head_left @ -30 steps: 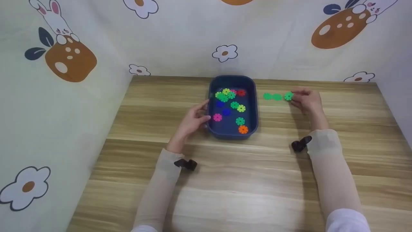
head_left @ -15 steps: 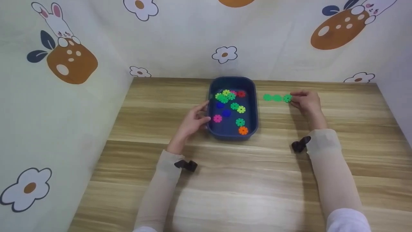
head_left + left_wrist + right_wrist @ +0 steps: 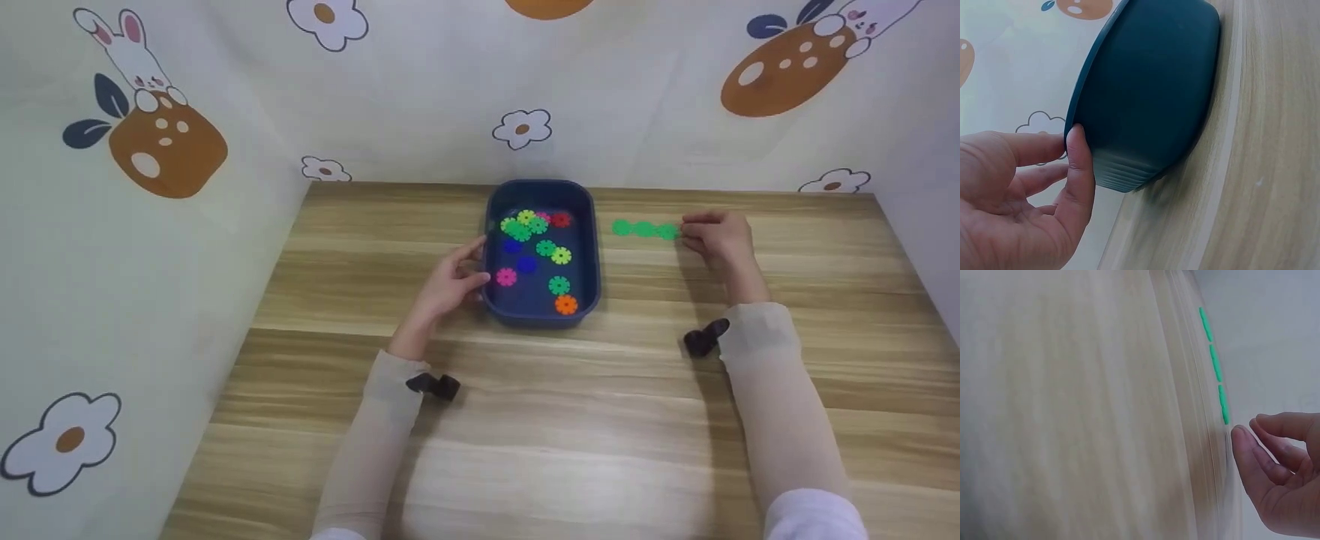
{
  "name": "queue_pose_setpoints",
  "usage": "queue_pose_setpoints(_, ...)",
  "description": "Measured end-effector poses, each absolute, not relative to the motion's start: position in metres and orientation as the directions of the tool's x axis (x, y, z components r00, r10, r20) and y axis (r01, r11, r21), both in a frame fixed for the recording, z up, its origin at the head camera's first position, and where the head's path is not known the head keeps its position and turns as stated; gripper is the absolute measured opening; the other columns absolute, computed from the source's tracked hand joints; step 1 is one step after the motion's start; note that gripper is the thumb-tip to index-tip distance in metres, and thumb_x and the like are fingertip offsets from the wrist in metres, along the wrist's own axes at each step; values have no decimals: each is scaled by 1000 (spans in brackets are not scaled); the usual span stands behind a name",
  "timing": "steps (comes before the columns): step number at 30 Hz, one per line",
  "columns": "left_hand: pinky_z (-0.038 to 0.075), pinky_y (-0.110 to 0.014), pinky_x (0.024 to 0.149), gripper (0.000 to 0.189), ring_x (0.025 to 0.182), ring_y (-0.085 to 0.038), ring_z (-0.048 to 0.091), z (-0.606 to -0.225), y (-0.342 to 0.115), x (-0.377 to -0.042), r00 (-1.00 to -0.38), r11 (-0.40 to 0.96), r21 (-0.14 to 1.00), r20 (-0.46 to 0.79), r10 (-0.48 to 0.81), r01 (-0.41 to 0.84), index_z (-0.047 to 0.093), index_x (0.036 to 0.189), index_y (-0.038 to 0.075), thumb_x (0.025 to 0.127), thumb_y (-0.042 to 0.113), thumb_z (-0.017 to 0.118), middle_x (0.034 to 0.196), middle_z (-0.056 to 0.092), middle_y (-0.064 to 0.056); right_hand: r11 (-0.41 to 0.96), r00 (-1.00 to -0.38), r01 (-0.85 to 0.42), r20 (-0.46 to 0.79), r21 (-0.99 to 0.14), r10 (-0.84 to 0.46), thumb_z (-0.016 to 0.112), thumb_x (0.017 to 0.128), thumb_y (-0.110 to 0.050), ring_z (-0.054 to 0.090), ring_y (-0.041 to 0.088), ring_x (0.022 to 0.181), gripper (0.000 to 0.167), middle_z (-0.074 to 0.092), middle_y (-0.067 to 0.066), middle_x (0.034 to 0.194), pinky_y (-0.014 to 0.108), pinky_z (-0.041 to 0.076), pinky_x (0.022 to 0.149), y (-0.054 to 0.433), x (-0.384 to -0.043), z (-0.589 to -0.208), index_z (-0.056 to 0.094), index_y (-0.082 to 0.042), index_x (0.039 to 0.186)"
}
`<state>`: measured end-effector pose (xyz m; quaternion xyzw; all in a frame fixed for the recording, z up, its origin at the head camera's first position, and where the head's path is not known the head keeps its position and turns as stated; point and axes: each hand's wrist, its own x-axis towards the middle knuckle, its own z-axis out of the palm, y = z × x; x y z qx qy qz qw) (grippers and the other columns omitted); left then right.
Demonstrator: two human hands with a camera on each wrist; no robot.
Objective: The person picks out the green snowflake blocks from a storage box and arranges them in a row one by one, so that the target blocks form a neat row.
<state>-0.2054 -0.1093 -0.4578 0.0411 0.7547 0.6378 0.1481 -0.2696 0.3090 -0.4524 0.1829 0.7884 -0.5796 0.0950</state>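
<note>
My left hand (image 3: 448, 283) pinches the side rim of a dark blue plastic bin (image 3: 1145, 84), thumb on one face and fingers on the other. Inside the bin, small notched snowflake discs lie scattered, among them an orange disc (image 3: 566, 304), a pink disc (image 3: 506, 277) and a red disc (image 3: 560, 219). To the bin's right, three green snowflake discs (image 3: 644, 229) lie in a row on the table. My right hand (image 3: 721, 238) is at the row's right end, fingertips beside the last disc. In the right wrist view its thumb and forefinger stand slightly apart with nothing between them.
The wood-grain table (image 3: 540, 420) runs back to a patterned cloth wall (image 3: 420, 97) right behind the bin. Another cloth wall (image 3: 150, 300) stands along the left edge. Small black cameras (image 3: 705, 339) are strapped on both sleeves.
The third green disc has gone from being held tilted in my right hand to lying flat in line with the other two. My right fingers have let go; my left hand has stayed on the bin.
</note>
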Motion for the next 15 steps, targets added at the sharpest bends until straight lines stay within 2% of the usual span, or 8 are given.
queue_pose_setpoints(4,56,-29,71,63,91,-16,57,-457,-109,-205,-952,191,974,-166,258,-119,38,153,8,95,-3,59,131,46,-16,219,-916,393,-360,-893,176,61,97,-11,66,2,94,46,63,-5,105,22,56,94,309,-269,-449,51,4,139)
queue_pose_setpoints(10,56,-28,69,63,91,-16,57,-458,-109,-206,-951,192,976,-153,268,-103,38,153,7,95,-4,59,130,46,-17,231,-934,343,-306,-910,183,62,97,-13,69,0,78,40,66,-17,82,20,60,79,308,-268,-446,55,5,131)
queue_pose_setpoints(15,56,-26,68,63,93,-16,57,-459,-110,-205,-953,184,977,-155,262,-108,38,153,7,95,-4,58,131,47,-17,261,-950,301,-263,-917,171,64,96,-14,70,0,76,39,68,-18,78,21,60,75,300,-268,-444,58,6,129)
